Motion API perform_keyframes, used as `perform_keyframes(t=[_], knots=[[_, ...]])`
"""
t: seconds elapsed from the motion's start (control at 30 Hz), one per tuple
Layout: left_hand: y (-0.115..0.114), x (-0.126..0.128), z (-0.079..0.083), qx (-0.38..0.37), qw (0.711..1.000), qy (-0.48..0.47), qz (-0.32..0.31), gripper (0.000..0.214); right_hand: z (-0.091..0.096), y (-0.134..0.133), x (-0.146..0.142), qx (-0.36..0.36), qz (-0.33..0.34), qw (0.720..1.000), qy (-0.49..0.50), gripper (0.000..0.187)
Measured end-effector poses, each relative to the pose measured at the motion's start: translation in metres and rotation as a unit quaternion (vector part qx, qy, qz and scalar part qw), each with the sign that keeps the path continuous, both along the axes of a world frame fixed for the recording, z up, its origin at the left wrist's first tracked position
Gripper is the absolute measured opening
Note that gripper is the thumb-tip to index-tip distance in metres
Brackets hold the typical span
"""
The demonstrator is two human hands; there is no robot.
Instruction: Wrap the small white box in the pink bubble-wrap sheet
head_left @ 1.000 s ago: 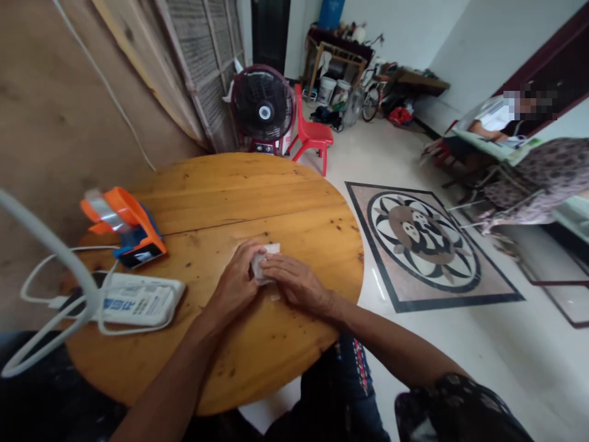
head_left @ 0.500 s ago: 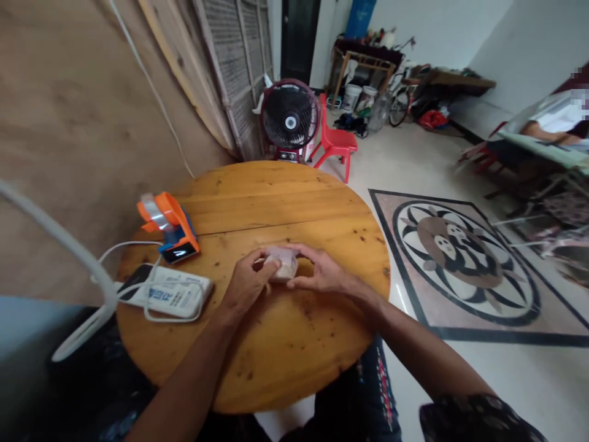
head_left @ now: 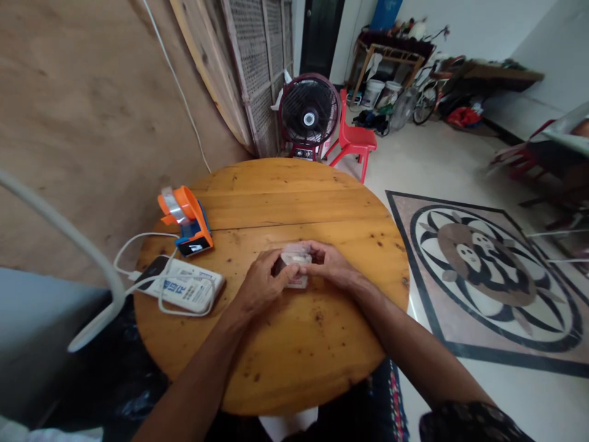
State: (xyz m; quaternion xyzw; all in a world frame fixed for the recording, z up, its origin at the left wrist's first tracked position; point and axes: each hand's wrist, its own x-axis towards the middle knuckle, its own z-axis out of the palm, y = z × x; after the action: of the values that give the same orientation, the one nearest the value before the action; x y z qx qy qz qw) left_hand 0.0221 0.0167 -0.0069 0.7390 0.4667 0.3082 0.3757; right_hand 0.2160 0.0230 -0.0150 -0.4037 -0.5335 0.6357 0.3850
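Note:
On the round wooden table, a small pale, box-shaped bundle with see-through, shiny sides sits between my two hands. My left hand curls round its left side, thumb lying across the near face. From the right, my right hand grips it with fingers behind and thumb in front, the two thumbs almost meeting. Fingers cover much of the bundle, so I cannot make out what exactly it is.
Left on the table are an orange and blue tape dispenser and a white power bank with a looped white cable. A grey curved tube rises at far left. Beyond the table stand a fan and a red chair.
The view has swung left, so everything sits further right in it. My right hand has closed in on the bundle, its thumb now on the near face beside the left thumb.

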Motion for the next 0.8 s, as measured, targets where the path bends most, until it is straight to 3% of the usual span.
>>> perform_keyframes(t=[0.17,0.33,0.53,0.8], knots=[[0.000,0.001,-0.002,-0.136,0.973,-0.181,-0.045,0.041,-0.002,-0.003,-0.003,-0.005,-0.014,1.000,0.012,0.044],[0.000,0.004,-0.009,-0.192,0.949,-0.252,-0.005,0.037,-0.007,-0.004,-0.005,0.006,-0.054,0.999,-0.003,0.043],[0.000,0.008,-0.014,-0.190,0.940,-0.278,0.058,0.043,-0.015,-0.003,-0.005,0.015,-0.050,0.999,0.015,0.076],[-0.001,0.003,-0.008,-0.246,0.915,-0.317,-0.044,0.047,-0.014,-0.005,-0.002,0.039,-0.036,0.999,0.007,0.080]])
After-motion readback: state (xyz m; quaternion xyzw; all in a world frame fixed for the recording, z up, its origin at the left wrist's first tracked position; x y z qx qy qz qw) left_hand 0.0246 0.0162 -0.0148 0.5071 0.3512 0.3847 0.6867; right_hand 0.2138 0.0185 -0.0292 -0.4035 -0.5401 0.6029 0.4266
